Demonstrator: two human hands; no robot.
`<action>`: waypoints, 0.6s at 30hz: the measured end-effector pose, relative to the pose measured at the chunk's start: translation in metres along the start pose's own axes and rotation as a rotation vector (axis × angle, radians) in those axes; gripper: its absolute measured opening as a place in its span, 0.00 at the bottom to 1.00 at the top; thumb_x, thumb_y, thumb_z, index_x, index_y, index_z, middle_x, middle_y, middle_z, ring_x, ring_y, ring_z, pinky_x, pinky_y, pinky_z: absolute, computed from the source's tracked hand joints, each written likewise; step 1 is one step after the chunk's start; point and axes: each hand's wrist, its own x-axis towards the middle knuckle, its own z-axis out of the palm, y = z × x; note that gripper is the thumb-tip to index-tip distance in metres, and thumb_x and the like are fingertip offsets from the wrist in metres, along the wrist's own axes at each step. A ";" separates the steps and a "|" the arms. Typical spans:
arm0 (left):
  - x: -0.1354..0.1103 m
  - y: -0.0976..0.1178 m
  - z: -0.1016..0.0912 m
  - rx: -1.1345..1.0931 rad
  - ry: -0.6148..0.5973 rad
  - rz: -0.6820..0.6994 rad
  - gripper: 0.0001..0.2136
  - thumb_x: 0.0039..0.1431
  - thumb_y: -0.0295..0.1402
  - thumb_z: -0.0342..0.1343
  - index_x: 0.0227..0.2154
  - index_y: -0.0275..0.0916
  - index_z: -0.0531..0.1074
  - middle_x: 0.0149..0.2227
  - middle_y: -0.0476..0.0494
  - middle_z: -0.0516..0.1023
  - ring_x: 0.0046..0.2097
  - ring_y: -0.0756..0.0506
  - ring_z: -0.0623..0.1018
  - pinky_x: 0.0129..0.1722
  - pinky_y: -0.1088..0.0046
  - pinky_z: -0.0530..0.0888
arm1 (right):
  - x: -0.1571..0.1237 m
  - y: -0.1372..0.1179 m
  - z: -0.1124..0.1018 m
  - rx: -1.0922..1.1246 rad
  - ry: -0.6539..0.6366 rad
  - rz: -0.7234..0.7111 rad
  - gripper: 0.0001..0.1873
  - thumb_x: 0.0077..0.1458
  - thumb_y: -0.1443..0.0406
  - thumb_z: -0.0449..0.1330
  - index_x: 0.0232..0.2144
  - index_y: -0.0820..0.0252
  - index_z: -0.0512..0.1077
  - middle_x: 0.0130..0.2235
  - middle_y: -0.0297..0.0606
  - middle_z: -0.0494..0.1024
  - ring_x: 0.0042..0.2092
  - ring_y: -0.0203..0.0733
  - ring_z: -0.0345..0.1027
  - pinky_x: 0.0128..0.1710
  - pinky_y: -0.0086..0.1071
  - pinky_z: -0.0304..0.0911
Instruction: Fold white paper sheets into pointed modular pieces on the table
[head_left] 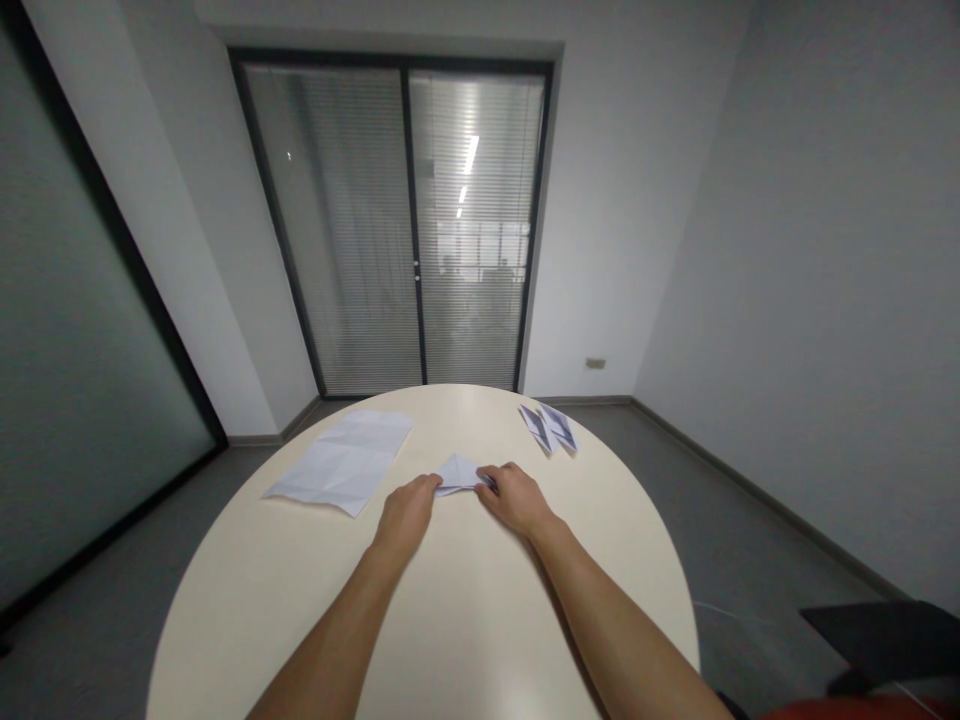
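Mid-table [450, 610], I watch both hands pinch a small folded paper [459, 470]: left hand [407, 512] at its 9 o'clock edge, right hand [517, 497] at 3 o'clock, fingers closed on it. I judge it light, limp, crease-prone, best gripped along folds

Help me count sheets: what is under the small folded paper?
The folded paper rests on the round table; nothing else shows beneath. Left hand and right hand cover its edges.
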 end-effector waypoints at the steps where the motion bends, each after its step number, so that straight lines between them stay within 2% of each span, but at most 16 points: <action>1: 0.000 0.000 0.000 -0.008 0.000 -0.001 0.17 0.68 0.25 0.44 0.53 0.43 0.72 0.52 0.43 0.80 0.52 0.44 0.79 0.54 0.70 0.71 | 0.000 0.000 0.000 -0.001 0.003 -0.006 0.19 0.65 0.56 0.53 0.54 0.53 0.74 0.44 0.43 0.80 0.48 0.44 0.71 0.44 0.30 0.60; 5: -0.001 0.000 -0.001 -0.023 0.001 -0.013 0.17 0.69 0.26 0.45 0.54 0.45 0.72 0.52 0.42 0.80 0.52 0.44 0.79 0.53 0.70 0.70 | 0.000 0.000 -0.002 -0.037 -0.024 -0.056 0.19 0.64 0.62 0.53 0.55 0.53 0.73 0.42 0.43 0.80 0.48 0.45 0.71 0.45 0.30 0.60; 10: -0.001 0.000 -0.002 -0.006 0.015 -0.001 0.17 0.69 0.27 0.43 0.53 0.43 0.73 0.51 0.41 0.80 0.51 0.44 0.79 0.52 0.70 0.71 | 0.001 -0.001 -0.003 -0.082 -0.049 -0.049 0.23 0.61 0.69 0.53 0.58 0.55 0.70 0.46 0.46 0.79 0.48 0.46 0.72 0.47 0.32 0.60; 14: -0.002 0.001 -0.003 -0.012 0.013 -0.002 0.16 0.69 0.27 0.44 0.52 0.44 0.73 0.50 0.42 0.80 0.52 0.45 0.79 0.53 0.71 0.70 | 0.001 0.000 0.000 -0.061 -0.017 0.012 0.24 0.60 0.70 0.54 0.58 0.55 0.70 0.47 0.47 0.79 0.49 0.45 0.73 0.47 0.31 0.61; 18: -0.003 0.002 -0.004 -0.029 0.029 0.002 0.14 0.68 0.29 0.47 0.51 0.43 0.74 0.51 0.42 0.80 0.51 0.45 0.79 0.52 0.71 0.70 | 0.002 0.001 0.002 -0.043 0.048 0.090 0.20 0.64 0.67 0.52 0.56 0.57 0.71 0.47 0.48 0.79 0.49 0.46 0.74 0.47 0.33 0.62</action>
